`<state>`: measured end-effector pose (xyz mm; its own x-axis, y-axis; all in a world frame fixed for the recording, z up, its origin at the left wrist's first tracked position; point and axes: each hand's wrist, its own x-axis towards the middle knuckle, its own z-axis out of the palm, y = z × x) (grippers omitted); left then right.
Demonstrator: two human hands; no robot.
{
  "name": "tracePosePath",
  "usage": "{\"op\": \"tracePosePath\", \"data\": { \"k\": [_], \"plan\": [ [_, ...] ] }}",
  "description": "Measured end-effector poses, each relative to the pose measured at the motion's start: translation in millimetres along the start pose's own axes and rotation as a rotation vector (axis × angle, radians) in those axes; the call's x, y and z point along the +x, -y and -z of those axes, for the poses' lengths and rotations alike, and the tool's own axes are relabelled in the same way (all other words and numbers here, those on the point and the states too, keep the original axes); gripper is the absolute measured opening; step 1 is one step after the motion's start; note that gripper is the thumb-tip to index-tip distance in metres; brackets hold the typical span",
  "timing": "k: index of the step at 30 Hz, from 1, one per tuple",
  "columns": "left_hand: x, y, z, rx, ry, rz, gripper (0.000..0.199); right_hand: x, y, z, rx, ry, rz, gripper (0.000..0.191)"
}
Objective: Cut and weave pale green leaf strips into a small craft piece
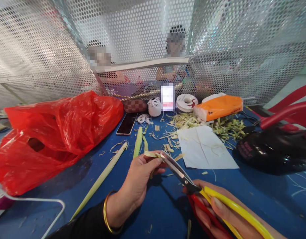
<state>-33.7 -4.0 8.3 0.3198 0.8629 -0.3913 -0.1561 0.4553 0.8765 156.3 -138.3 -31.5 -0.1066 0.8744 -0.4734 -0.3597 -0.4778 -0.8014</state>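
Observation:
My left hand (140, 174), with a gold bangle at the wrist, pinches a short pale green leaf strip (152, 154) between thumb and fingers. My right hand (212, 205) grips a pair of scissors (186, 182) with yellow and red handles. Their blade tips reach the strip right at my left fingertips, the blades slightly apart. Behind my left hand lies a long green leaf piece (138, 142). Another long pale stalk (100, 179) stretches diagonally over the blue table (165, 199) to the left.
A red plastic bag (65, 129) fills the left. Behind are a phone (127, 124), a lit screen (167, 97), a ribbon spool (187, 103) and an orange packet (221, 107). White paper (207, 149), plant trimmings (227, 128) and a black kettle-like object (274, 149) occupy the right.

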Motion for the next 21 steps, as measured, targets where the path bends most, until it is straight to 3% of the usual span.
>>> {"op": "tracePosePath", "data": {
  "k": [3,8,16,21],
  "plan": [
    [-0.6,-0.2,-0.7,-0.007,-0.006,0.002,0.021,1.3,5.4,-6.5,-0.02,0.012,0.006,0.055],
    [-2.8,-0.2,-2.0,-0.005,-0.013,-0.01,0.02,2.3,15.2,-12.1,-0.093,0.151,0.004,0.058],
    [-2.5,1.4,-1.8,-0.009,-0.026,0.008,0.025,9.4,2.1,3.5,-0.051,0.265,-0.067,0.053],
    [-2.9,1.5,-1.4,0.0,-0.033,0.008,0.026,11.1,2.6,6.0,-0.017,0.255,-0.107,0.055]
  ]
}}
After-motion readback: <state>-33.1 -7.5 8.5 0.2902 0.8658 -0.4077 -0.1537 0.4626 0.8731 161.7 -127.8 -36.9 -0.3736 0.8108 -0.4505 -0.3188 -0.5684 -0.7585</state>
